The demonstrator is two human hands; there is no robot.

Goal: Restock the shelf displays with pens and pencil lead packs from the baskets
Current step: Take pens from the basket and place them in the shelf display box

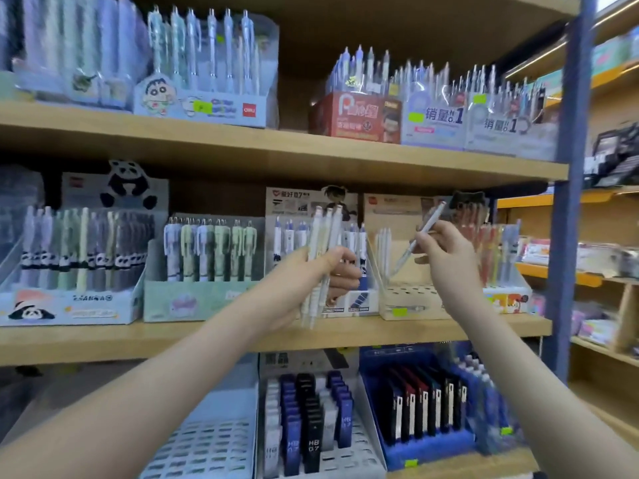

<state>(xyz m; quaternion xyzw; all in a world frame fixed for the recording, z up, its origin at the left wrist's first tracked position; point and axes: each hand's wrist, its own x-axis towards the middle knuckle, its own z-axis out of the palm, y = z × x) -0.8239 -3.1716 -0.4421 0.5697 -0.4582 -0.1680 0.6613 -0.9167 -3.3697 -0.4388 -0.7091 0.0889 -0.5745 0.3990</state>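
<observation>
- The left hand (294, 281) grips a bundle of white pens (326, 229), fingers curled round the barrels from the far side and thumb across the near side.
- The bundle's long axis is almost upright, leaning a little to the right at the top. The upper ends rise above the fist and the lower ends stick out below it, in front of the middle shelf (207, 337) edge.
- The right hand (449, 250) pinches a single pen (427, 224) between thumb and fingertips, about halfway along the barrel.
- That pen lies on a diagonal: its top end points up and to the right, its lower end down and to the left, toward the beige display box (411, 299) (the one with rows of holes in its base).
- The pen's tip is above the holes and not in one.
- A few standing white pens (383, 243) occupy the left rear of that box.
- A panda display box (69, 305) sits at the left of the same shelf.
- On the shelf below, pencil lead packs (313, 423) stand upright in a white tray.
</observation>
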